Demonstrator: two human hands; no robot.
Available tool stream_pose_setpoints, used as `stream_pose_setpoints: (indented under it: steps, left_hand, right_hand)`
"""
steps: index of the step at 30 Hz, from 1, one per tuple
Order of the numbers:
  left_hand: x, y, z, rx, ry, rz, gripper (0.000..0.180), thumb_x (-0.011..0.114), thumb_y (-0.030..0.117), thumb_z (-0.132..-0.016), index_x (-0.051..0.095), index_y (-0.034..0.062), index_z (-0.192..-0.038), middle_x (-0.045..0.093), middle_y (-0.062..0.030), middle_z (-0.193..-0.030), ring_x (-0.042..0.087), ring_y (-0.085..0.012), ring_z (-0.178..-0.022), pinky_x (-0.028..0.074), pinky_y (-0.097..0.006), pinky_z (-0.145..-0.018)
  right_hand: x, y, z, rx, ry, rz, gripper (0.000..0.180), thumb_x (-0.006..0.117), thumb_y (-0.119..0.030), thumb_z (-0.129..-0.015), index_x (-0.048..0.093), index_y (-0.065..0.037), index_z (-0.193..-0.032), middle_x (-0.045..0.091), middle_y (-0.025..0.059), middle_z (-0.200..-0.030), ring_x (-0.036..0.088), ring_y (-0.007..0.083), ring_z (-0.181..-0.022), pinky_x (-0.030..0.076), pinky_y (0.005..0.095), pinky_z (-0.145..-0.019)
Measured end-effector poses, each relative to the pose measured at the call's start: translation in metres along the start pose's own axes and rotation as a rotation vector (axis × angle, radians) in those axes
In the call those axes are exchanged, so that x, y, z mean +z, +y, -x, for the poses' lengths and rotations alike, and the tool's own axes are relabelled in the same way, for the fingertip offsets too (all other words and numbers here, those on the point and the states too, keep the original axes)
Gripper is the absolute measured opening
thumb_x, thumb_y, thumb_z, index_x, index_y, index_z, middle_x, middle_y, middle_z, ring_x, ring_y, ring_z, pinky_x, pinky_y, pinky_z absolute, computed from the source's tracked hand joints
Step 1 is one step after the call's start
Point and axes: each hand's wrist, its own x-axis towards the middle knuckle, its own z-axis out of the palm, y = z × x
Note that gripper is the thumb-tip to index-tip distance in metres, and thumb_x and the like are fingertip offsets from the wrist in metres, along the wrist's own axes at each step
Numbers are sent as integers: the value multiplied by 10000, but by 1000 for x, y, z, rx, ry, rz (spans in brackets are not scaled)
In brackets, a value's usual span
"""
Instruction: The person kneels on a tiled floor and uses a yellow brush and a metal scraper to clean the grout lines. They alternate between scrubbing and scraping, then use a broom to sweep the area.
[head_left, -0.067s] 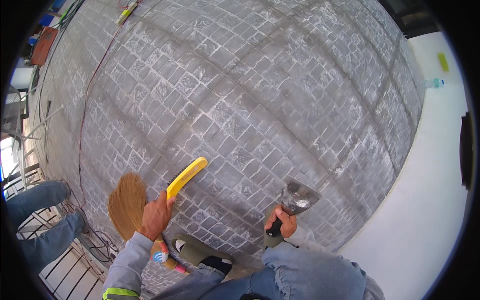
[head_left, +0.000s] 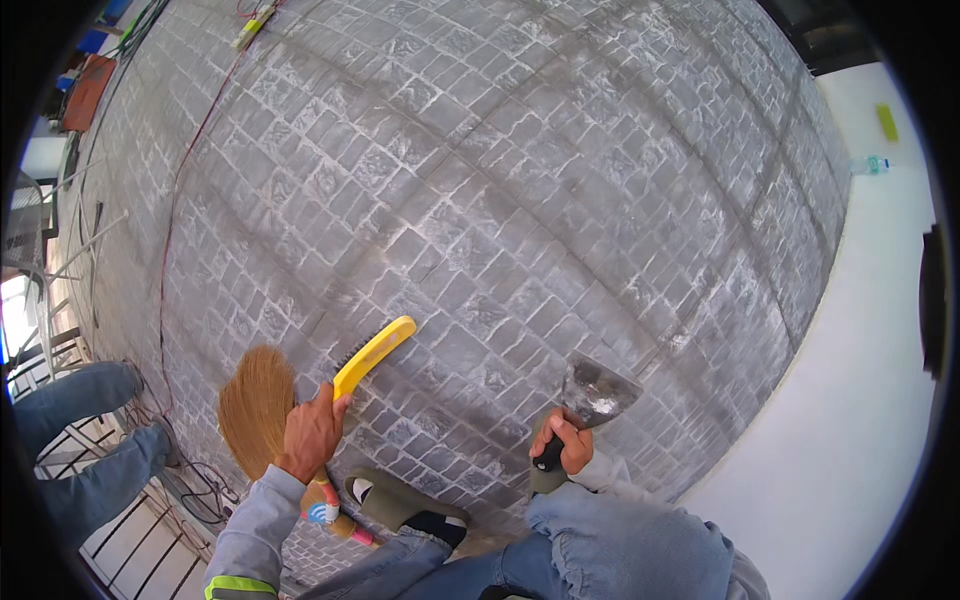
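Left hand (head_left: 312, 432) grips the stiff, light yellow brush (head_left: 372, 355) by its handle; right hand (head_left: 562, 442) clenches the rigid scraper (head_left: 592, 392) by its dark grip.

An outdoor paving site: grey stone-block paving (head_left: 500, 180), a white wall (head_left: 860, 420), cables (head_left: 200, 495) and railings (head_left: 60, 350).

Scraper (head_left: 592, 393) handle is hidden inside the right hand (head_left: 562, 443); brush (head_left: 372, 355) bristles are barely seen; broom (head_left: 258, 405) handle is partly covered.
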Motion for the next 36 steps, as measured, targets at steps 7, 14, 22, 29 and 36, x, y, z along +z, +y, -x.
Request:
stream_pose_setpoints:
  steps: [7,14,22,29,36]
  left_hand:
    - [13,77,-134,123,315,30,354,445,375,-981,477,33,-898,599,-210,-601,600,-410,-536,474,-499,-468]
    - [2,20,-48,-37,23,80,361,438,376,-984,463,21,-920,581,-240,-596,581,-449,-547,456,-545,-507]
    - [-10,41,-66,-9,99,-22,356,430,364,-990,477,20,-915,572,-234,-587,576,-445,-547,453,-523,-484]
    - [-3,83,-121,28,190,39,407,433,410,-981,497,22,-877,598,-219,-600,611,-415,-552,484,-504,-482]
    - [-8,28,-29,-1,-3,-56,360,437,369,-987,493,26,-894,578,-229,-580,592,-429,-545,455,-522,-477]
  right_hand:
    - [1,-1,-11,-23,2,35,292,402,-219,-971,441,-40,-744,585,145,-638,593,240,-627,506,354,-651]
    - [-3,1,-8,-18,-5,-45,198,514,-146,-938,492,-44,-769,611,90,-655,595,151,-633,493,290,-666]
    - [5,-5,-11,-39,0,88,203,549,-151,-925,514,-39,-758,617,70,-644,593,124,-633,482,275,-659]
    - [-2,0,-4,-43,-1,-33,188,546,-133,-918,504,-36,-762,611,87,-645,594,144,-629,492,290,-645]
    - [0,4,13,-105,-65,0,200,555,-122,-925,533,-34,-747,618,73,-661,597,133,-635,486,275,-628]
